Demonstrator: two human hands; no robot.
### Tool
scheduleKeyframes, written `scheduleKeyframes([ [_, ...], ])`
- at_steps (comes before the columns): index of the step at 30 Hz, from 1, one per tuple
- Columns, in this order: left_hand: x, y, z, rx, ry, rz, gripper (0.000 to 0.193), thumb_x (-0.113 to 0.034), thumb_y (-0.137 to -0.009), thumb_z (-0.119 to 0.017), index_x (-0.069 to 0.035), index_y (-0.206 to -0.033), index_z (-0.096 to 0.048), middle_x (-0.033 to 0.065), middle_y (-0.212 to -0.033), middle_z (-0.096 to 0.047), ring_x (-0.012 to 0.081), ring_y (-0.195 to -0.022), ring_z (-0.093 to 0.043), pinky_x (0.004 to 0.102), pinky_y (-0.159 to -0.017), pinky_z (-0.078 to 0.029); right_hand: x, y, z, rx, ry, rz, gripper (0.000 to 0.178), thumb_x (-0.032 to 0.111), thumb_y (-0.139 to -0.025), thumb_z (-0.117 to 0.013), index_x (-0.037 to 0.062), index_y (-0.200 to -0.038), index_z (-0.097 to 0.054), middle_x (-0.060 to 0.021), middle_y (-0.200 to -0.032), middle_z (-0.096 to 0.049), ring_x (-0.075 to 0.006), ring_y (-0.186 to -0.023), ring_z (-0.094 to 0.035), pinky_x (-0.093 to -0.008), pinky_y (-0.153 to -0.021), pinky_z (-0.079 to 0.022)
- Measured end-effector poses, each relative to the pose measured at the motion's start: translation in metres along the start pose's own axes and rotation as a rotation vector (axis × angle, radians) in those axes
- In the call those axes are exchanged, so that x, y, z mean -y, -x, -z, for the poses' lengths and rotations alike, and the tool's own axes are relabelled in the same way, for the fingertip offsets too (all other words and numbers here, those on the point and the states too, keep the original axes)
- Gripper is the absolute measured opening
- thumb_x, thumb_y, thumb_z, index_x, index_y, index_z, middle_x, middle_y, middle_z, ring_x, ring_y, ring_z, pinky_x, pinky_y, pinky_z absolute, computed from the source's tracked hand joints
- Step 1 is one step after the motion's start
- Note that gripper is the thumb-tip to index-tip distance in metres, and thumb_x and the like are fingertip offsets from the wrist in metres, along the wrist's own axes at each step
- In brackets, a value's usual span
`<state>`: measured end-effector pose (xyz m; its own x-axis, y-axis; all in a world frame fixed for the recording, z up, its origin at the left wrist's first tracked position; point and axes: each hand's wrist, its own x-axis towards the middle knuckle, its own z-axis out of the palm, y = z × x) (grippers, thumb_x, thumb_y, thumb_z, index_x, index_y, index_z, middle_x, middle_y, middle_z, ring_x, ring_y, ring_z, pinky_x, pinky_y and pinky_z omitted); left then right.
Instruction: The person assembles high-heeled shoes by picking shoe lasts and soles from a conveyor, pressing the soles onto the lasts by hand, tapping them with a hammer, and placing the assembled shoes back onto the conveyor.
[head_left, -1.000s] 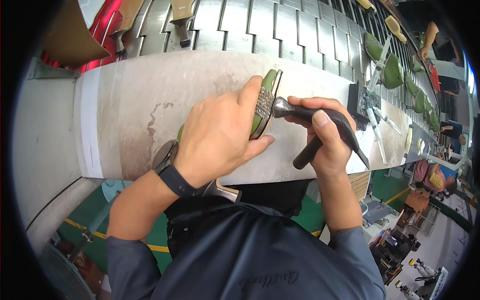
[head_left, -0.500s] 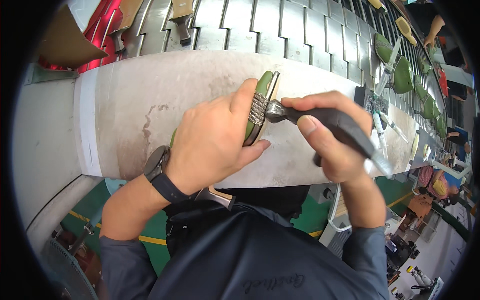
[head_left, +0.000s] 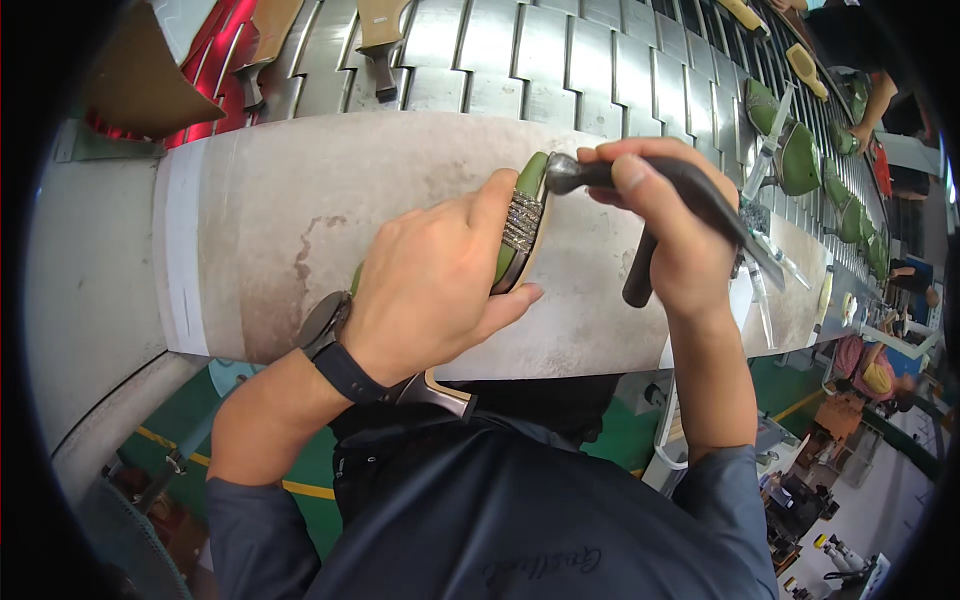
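My left hand (head_left: 430, 275) is closed around a green shoe (head_left: 532, 172), held on its side over the bench top. Rows of glittering stones (head_left: 521, 220) cross its upper, and a sole edge faces right. Much of the shoe is hidden by the hand. Below my left wrist a heel piece (head_left: 452, 402) pokes out; whether it belongs to the same shoe I cannot tell. Gripped in my right hand (head_left: 690, 235) is a dark shoemaker's hammer (head_left: 640, 270). Its rounded metal face is at the sole edge near the shoe's upper end, touching or very close.
The pale, stained bench top (head_left: 265, 230) lies under my hands. Behind it runs a slatted metal conveyor (head_left: 500, 60) carrying soles with heels (head_left: 380, 35). To the right are syringes (head_left: 762, 290) and several green shoes (head_left: 800, 160). Another person's arm (head_left: 878, 105) reaches in at far right.
The hammer head has moved up along the sole edge, from beside the stone rows to near the shoe's upper end. My left hand still holds the shoe in nearly the same place.
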<state>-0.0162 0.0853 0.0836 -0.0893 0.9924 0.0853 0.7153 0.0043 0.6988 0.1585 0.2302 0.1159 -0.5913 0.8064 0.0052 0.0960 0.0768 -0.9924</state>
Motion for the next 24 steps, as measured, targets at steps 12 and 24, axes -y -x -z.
scheduleKeyframes([
  [12,0.021,0.026,0.032,0.193,0.3,0.155,0.056,-0.036,-0.09,-0.082,0.003,-0.127,-0.07,0.0228,-0.108,-0.075,0.0411,-0.096,-0.072,0.0421,-0.087,-0.057,-0.061,0.055,-0.003,-0.318,-0.164,-0.18,0.026,0.018,-0.102,-0.071,-0.0062,-0.111,-0.073,-0.0156,-0.109,-0.077,-0.0225,-0.104,-0.073,-0.0351,-0.091,-0.062],
  [24,-0.018,0.039,0.001,-0.101,-0.076,-0.014,0.063,-0.049,-0.081,-0.087,0.004,-0.113,-0.076,0.0208,-0.102,-0.076,0.0383,-0.092,-0.073,0.0433,-0.082,-0.057,-0.063,0.111,-0.009,-0.306,-0.068,-0.088,0.025,0.014,-0.101,-0.071,-0.0075,-0.111,-0.074,-0.0156,-0.107,-0.079,-0.0176,-0.098,-0.072,-0.0309,-0.088,-0.058],
])
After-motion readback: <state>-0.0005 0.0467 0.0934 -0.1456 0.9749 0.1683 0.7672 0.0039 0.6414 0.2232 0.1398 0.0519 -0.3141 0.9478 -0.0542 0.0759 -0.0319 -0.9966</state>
